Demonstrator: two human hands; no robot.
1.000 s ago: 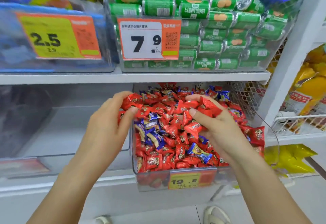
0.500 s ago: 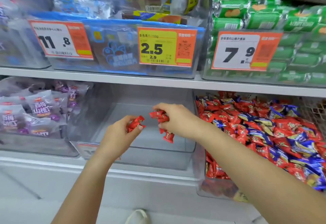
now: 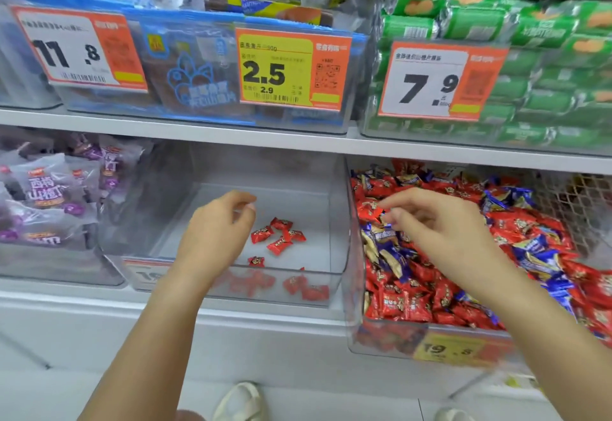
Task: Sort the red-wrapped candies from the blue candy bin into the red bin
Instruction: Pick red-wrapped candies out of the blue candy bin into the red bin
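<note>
A clear bin (image 3: 334, 241) in the middle of the lower shelf holds several red-wrapped candies (image 3: 280, 233) on its floor. To its right a second clear bin (image 3: 356, 337) is heaped with mixed red and blue candies (image 3: 414, 291). My left hand (image 3: 215, 235) hovers over the middle bin with loosely curled fingers, holding nothing. My right hand (image 3: 440, 225) reaches over the mixed heap, fingers spread and pointing left, its fingertips near a red candy (image 3: 371, 210) at the heap's left edge. No candy is visibly held.
A bin of purple-and-grey snack bags (image 3: 46, 202) stands at the left. The upper shelf (image 3: 265, 139) carries bins of blue packets (image 3: 198, 79) and green biscuit rolls (image 3: 530, 56) with price tags. A shoe (image 3: 241, 400) shows on the floor below.
Both hands carried red candies from the mixed bin over the middle bin and let them go; the candies now lie on its floor. The right hand has gone back over the mixed heap.
</note>
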